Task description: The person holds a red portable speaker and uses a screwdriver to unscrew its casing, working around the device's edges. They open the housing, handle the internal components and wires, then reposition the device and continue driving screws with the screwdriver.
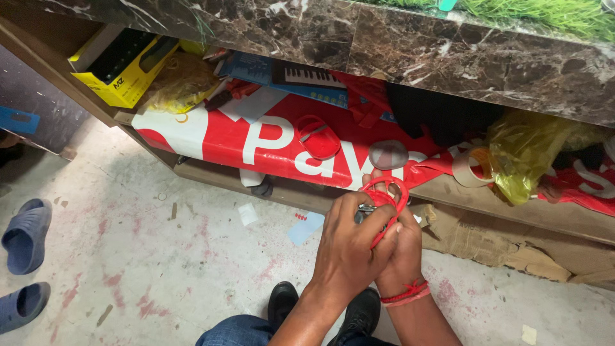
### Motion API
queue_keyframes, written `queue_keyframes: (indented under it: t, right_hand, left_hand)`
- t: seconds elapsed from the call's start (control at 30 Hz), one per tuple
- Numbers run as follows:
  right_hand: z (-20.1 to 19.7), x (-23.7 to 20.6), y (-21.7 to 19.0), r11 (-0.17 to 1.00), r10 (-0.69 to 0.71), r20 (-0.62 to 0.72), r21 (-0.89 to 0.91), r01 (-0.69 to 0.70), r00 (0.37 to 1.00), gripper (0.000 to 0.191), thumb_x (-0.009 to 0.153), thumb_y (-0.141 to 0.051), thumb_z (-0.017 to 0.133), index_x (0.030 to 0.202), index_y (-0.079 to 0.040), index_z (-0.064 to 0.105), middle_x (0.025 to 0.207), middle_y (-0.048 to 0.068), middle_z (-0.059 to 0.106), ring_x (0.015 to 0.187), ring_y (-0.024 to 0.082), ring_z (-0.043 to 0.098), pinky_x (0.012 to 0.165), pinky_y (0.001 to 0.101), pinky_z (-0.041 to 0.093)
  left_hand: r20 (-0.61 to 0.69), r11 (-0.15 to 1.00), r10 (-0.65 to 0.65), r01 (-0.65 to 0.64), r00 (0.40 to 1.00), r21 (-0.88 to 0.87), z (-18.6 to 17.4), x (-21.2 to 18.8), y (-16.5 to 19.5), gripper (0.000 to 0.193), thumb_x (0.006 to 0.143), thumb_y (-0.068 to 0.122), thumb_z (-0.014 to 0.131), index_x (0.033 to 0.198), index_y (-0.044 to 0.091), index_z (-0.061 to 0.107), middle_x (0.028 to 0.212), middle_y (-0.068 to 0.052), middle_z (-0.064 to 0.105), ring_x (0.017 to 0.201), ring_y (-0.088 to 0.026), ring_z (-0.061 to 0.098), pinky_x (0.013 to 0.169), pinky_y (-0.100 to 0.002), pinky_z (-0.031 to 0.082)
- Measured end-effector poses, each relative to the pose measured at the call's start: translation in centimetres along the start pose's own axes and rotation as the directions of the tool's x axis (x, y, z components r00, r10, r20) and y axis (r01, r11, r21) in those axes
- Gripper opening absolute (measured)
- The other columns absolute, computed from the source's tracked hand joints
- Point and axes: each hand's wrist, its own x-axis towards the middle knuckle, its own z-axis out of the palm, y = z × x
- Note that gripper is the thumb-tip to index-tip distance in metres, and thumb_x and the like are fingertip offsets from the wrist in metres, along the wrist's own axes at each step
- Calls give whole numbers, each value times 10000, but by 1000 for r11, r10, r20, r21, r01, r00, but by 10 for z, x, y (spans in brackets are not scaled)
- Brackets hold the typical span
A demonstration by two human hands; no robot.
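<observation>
Both my hands are together in the lower middle of the frame. My left hand point(349, 247) is closed, its fingers wrapped over a loop of red cord point(384, 198) and a small dark metal piece point(365, 210) that I cannot make out. My right hand point(402, 247), with a red thread band point(405, 293) on its wrist, is closed too, gripping the same red cord from the other side, so the hands press against each other.

Just above them runs an open shelf point(307, 192) under a dark marble desk point(448, 57). The shelf is crammed: a red and white banner point(256, 138) lies across it, with a red oval loop point(317, 136) and a grey oval disc point(388, 154) resting on top. At the upper left of the frame sits a yellow and black box point(122, 67); what is inside does not show. Beside it is a crumpled yellowish plastic bag point(182, 83), then a blue box with a keyboard picture point(301, 78). At the right a yellow plastic bag point(525, 154) bulges, contents unclear, with a roll of tan tape point(471, 168) touching it. Torn cardboard point(493, 240) lies below the shelf.

At the left edge two blue slippers point(25, 263) stand on the stained floor point(160, 256).
</observation>
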Motion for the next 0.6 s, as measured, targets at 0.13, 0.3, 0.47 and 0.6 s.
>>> queue_keyframes:
  t: [0.13, 0.3, 0.47, 0.6]
  right_hand:
    - [-8, 0, 2, 1000, 7, 39, 21, -8, 999, 466, 1066, -213, 392, 1464, 14, 477, 1451, 152, 555, 1337, 233, 521, 1132, 390, 406]
    - [-25, 1, 4, 894, -188, 243, -360, 268, 952, 431, 1050, -103, 477, 1458, 34, 473, 1466, 178, 513, 1329, 269, 518, 1151, 418, 429]
    - [-30, 23, 0, 953, 58, -101, 303, -25, 993, 240, 1046, -147, 453, 1240, -14, 496, 1455, 186, 592, 1266, 281, 627, 1064, 390, 521]
    - [-33, 27, 1, 974, 137, -287, 212, -76, 948, 197, 1021, -155, 487, 1181, -47, 524, 1290, 147, 676, 1098, 260, 669, 961, 364, 533]
  left_hand:
    - [-9, 999, 28, -28, 1000, 28, -1, 0, 0, 293, 869, 152, 776, 1142, 70, 708, 1152, -185, 590, 1077, -379, 591, 923, -475, 504]
    - [-89, 976, -146, 129, 985, -177, 10, -3, -6, 271, 895, 139, 751, 1145, 55, 687, 1125, -169, 593, 1057, -325, 625, 892, -402, 530]
    - [-97, 656, -545, 351, 833, -668, 22, -1, -31, 195, 1012, 149, 666, 1175, 45, 647, 1153, -128, 642, 1048, -209, 611, 900, -345, 549]
    - [203, -63, -720, 228, 664, -972, 18, 1, -47, 251, 1041, 243, 569, 1233, 85, 536, 1167, -150, 672, 1035, -269, 677, 861, -448, 590]
